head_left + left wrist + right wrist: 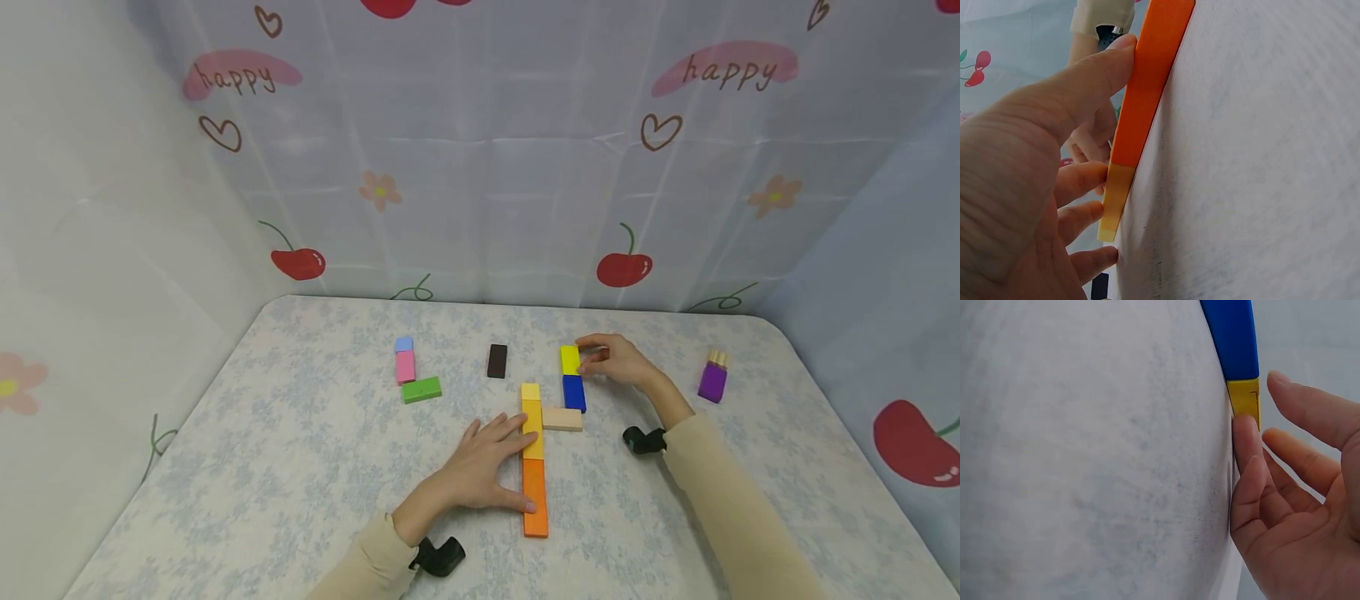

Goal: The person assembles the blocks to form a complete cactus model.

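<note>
An upright row of flat blocks, as the head view shows it, joins an orange block [535, 498], an amber block [532, 446] and a pale yellow block [530, 392]. My left hand [483, 467] lies over its left side, fingers spread; the thumb touches the orange block and fingertips reach the amber one. Farther right, a bright yellow block [570, 360] stands end to end with a blue block [573, 393]. Fingers of my right hand [618, 360] touch the yellow block's far right side. In the right wrist view, the thumb [1304, 403] appears apart from it.
A plain wooden block [562, 419] juts right from the amber block. Left of these lie a dark brown block [497, 361], a green block [422, 390], a pink block [405, 367] and a light blue block [404, 343]. A purple block [712, 382] with light wooden pieces is far right.
</note>
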{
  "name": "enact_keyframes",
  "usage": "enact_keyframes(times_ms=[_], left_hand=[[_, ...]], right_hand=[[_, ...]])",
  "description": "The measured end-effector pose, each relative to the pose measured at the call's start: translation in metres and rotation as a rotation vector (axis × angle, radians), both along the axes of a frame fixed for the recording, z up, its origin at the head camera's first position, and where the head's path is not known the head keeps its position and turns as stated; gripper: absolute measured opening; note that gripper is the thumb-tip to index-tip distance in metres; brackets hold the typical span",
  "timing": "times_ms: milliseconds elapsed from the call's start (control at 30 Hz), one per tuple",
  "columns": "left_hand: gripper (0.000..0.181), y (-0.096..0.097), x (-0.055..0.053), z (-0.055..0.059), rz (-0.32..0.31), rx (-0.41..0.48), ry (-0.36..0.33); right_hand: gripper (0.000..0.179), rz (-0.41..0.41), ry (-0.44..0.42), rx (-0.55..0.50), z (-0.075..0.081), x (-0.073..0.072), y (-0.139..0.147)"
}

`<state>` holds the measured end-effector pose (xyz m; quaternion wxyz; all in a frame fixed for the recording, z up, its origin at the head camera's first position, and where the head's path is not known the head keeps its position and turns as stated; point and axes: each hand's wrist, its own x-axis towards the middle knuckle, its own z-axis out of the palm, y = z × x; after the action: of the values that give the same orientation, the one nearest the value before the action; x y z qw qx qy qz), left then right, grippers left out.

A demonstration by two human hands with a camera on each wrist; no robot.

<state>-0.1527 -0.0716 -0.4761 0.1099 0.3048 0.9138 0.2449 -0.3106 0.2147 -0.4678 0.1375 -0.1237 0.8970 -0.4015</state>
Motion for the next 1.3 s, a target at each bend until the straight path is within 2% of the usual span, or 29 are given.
enact_keyframes(times_ms=[300,500,767,867,1100,1300], left_hand=[[0.093,0.001,0.000,0.001,-0.002,-0.001,0.000],[0.093,0.001,0.000,0.002,-0.001,-0.004,-0.004],[0.093,0.002,0.000,0.000,0.006,-0.035,0.011],[0.093,0.001,0.000,0.000,0.008,-0.036,0.015],[0.093,0.001,0.000,-0.001,0.009,-0.029,0.014],[0.092,0.001,0.000,-0.001,0.009,-0.035,0.013]], right_hand=[[0.054,-0.083,0.131,-0.079,0.005,0.026,0.004],[0.060,-0.037,0.203,-0.108,0.003,0.048,0.003],[0.067,0.085,0.322,0.041,-0.003,0.071,0.000],[0.070,0.117,0.337,0.103,-0.004,0.076,-0.002],[0.065,0.203,0.405,0.164,-0.010,0.081,-0.005],[0.065,0.231,0.431,0.192,-0.013,0.083,-0.007]])
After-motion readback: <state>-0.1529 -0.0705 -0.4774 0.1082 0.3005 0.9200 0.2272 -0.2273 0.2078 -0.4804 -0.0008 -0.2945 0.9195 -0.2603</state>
